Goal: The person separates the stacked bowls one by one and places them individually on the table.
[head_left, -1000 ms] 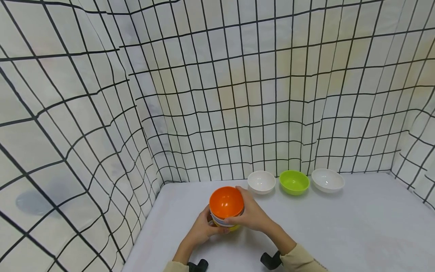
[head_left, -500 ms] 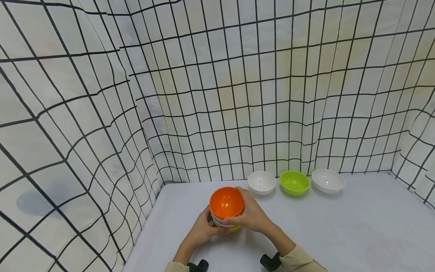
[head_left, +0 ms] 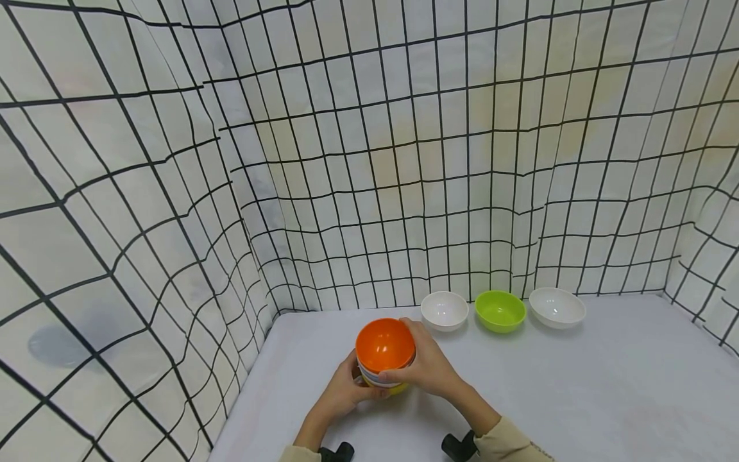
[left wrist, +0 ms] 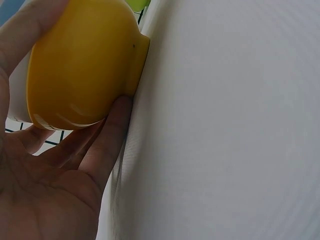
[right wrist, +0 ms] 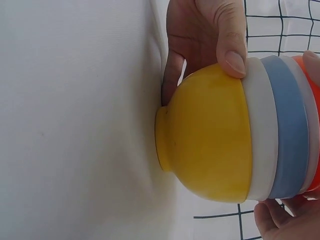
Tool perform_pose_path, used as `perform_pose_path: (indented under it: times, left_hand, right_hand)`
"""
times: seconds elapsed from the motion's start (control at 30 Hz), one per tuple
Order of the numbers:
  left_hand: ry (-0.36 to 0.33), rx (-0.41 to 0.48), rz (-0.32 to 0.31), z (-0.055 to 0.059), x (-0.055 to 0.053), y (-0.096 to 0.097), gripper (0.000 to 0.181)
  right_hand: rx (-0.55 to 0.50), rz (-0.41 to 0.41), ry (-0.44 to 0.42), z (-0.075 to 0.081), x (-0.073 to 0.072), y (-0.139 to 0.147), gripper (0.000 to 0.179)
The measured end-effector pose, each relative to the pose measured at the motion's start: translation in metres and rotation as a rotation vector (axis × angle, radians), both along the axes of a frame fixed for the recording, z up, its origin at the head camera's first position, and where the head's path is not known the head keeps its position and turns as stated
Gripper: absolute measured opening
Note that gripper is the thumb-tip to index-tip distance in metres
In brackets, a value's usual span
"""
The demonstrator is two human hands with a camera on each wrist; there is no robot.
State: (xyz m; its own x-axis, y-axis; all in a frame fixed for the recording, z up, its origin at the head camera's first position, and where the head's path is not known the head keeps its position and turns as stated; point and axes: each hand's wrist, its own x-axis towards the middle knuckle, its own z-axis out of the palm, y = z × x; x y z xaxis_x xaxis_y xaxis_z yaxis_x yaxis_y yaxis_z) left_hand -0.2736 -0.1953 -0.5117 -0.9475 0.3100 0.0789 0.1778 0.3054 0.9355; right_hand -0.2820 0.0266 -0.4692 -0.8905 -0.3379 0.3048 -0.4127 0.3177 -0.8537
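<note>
Tall white walls (head_left: 398, 70) crossed by black grid lines, behind and to either side of the nested stack of round, glossy bowls (right wrist: 260, 135). Beneath the stack, a broad bench (head_left: 577, 385) covered in white cloth.

Held between two hands, mouths upward, from bottom to top: yellow bowl (right wrist: 210, 135), white bowl (right wrist: 262, 130), blue bowl (right wrist: 290, 130), pale bowl (right wrist: 313, 130), bright orange bowl (head_left: 385, 343). Foot of the yellow bowl right down by the cloth; contact hard to judge.

To the right of the stack, right hand (head_left: 430, 366), grip clamped round the upper bowls, thumb in front, fingers behind. To the left of the stack, left hand (head_left: 340, 390), grip clamped low round the yellow bowl, one finger at the foot.

Behind and to the right of the stack, in a row outward: small white round bowl (head_left: 444, 312), lime-green round bowl (head_left: 500, 312), wider white round bowl (head_left: 557, 308).

Nearer the wearer than the stack, beige sleeves (head_left: 510, 439) and, smallest, black wrist fittings (head_left: 460, 444).
</note>
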Motion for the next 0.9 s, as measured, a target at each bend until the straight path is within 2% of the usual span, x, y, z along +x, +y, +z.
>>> perform_pose_path:
  times: [0.5,0.9]
  left_hand:
    - [-0.008,-0.001,0.004,0.0,-0.001,0.001,0.093]
    - [-0.015,0.012,0.01,0.001,0.001,-0.001,0.099]
  right_hand:
    - [-0.013,-0.065,0.047,0.003,0.0,-0.001,0.102]
    - [-0.077,-0.045,0.047,0.014,-0.001,0.006,0.09]
